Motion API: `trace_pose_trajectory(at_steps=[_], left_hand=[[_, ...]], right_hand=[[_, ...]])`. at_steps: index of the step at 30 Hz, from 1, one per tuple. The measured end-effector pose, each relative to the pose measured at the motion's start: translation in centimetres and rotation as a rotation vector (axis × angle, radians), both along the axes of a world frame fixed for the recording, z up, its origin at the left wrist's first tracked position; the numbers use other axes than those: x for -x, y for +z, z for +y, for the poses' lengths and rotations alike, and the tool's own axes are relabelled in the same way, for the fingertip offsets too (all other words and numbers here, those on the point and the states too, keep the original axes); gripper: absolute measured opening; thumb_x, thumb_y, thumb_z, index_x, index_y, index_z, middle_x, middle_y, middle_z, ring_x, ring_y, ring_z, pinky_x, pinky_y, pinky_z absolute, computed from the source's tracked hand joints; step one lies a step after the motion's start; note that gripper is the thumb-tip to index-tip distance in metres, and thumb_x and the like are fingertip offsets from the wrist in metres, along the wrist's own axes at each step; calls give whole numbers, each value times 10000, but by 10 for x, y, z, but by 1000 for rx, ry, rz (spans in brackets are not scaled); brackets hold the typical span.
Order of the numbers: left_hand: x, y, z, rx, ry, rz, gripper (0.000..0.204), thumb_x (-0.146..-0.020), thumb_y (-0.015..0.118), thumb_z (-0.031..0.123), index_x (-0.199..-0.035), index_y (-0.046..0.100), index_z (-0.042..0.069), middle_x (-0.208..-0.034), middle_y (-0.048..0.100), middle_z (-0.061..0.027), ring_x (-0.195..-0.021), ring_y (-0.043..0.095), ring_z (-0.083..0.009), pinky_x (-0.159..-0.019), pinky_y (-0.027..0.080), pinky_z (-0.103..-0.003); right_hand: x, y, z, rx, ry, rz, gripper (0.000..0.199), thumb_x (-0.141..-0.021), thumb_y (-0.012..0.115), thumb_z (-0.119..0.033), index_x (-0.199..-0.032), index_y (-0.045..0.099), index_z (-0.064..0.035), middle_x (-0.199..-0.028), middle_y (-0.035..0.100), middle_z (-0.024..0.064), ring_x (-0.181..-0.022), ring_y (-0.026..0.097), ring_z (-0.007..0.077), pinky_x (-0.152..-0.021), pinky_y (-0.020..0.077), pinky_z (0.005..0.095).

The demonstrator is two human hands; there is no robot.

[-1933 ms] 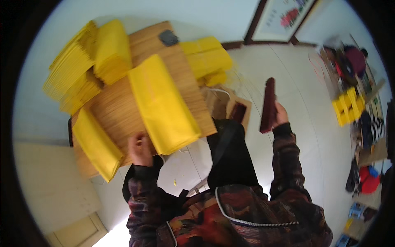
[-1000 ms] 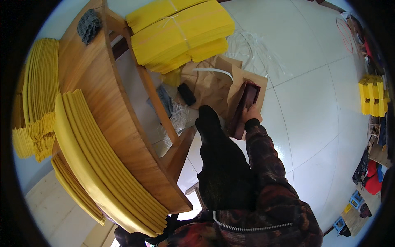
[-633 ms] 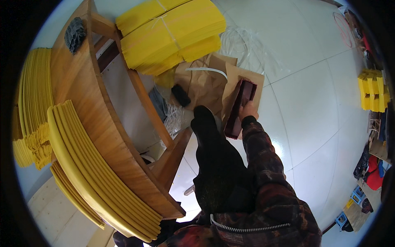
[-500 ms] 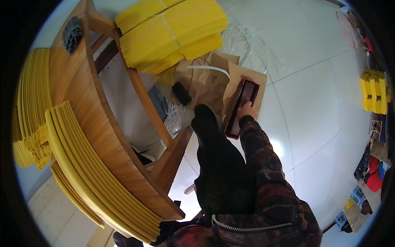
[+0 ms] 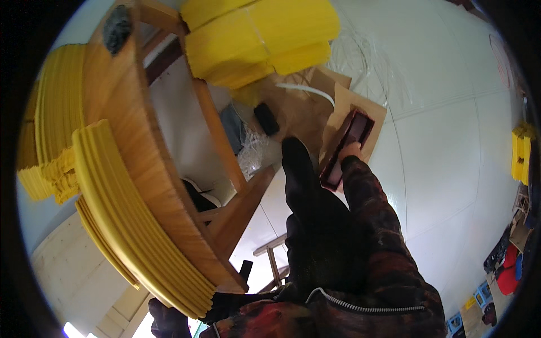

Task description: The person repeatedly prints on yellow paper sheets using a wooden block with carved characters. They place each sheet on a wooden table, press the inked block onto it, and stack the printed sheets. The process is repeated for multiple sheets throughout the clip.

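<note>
- My right hand (image 5: 350, 151) is at the dark red trough (image 5: 358, 127), crossing its right-hand long wall; I cannot tell whether it grips.
- My left hand is out of view.
- The trough lies open side up on brown cardboard (image 5: 344, 101) on the floor (image 5: 434, 152).
- I judge it stiff-walled and fairly light, its inside perhaps slippery; midway along a long wall seems the surest hold.

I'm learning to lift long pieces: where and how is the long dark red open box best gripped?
Probably by the long right wall of the dark red box, near mid-length, from above and the person's right. The box is narrow, lies open side up and slants away from the person; the right hand is already at that side.
</note>
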State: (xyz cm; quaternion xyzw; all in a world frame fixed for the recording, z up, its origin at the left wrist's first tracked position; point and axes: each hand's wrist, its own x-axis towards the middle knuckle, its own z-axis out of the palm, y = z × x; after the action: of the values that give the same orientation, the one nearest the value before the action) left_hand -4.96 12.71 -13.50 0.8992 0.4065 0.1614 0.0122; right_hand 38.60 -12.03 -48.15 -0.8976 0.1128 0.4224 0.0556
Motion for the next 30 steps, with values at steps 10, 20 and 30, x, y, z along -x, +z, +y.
trace_pose_trajectory(at_steps=[10, 20, 30], left_hand=[[0, 6, -6, -12, 9, -38, 275, -729, 565, 152, -961, 545, 5, -909, 498, -158, -867, 487, -334, -725, 407, -407], [-9, 9, -5, -10, 21, 0, 250, -710, 577, 142, -921, 553, 12, -867, 492, -153, -841, 484, -333, -699, 405, -404], [-20, 12, 6, 11, 26, -70, 207, -702, 586, 145, -868, 557, 25, -823, 487, -139, -810, 478, -331, -679, 398, -404]], right_hand=[[12, 18, -18, -82, 90, -172, 395, -849, 529, -303, -1058, 416, 12, -1012, 602, 247, -947, 595, 368, -822, 464, 443], [10, -20, -3, 70, 150, -34, 402, -867, 456, -229, -1185, 416, 14, -1101, 583, 206, -1041, 565, 336, -858, 457, 405], [-20, -58, -82, -507, 108, -313, 436, -829, 551, -282, -1177, 476, -29, -1093, 563, 224, -937, 568, 334, -757, 472, 409]])
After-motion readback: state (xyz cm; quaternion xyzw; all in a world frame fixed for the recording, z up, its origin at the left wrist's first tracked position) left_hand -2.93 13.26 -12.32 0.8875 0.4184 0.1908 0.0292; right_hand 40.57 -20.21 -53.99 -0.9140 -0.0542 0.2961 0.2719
